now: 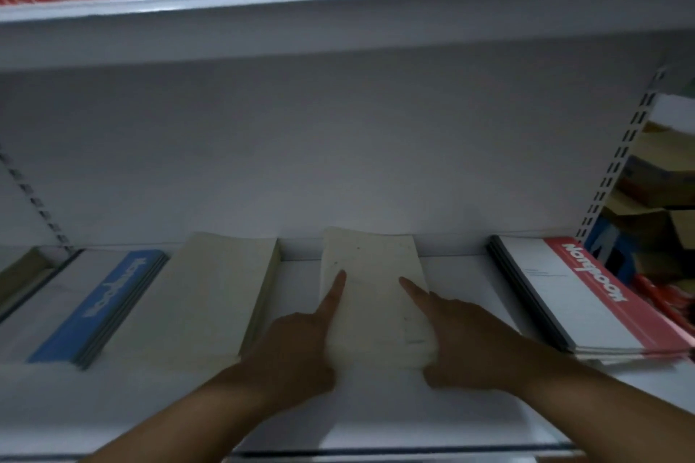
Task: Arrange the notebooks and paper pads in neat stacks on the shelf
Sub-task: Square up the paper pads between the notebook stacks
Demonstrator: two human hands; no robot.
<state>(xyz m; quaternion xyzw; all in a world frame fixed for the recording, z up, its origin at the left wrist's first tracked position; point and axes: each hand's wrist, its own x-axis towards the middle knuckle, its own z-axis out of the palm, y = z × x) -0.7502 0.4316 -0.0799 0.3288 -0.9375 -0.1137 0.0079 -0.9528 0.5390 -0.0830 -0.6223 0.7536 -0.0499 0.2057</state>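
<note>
**Pad held at centre, stacks on both sides**

Your left hand (297, 346) and right hand (466, 342) hold the cream pad (372, 297) by its near corners, mid-frame on the white shelf (462, 274). Each index finger lies straight on the cover, and the other fingers curl at its edges. Just left sits a cream stack (210, 297), then blue notebooks (101, 304). Red notebooks (586, 297) lie apart at right.

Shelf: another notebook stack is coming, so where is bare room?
Widest bare patch: between the middle pad, which the left hand and right hand hold, and the red-banded notebooks. The shelf front is bare too. Crowded leftward: cream stack close beside the pad, blue-banded notebooks against it.
</note>
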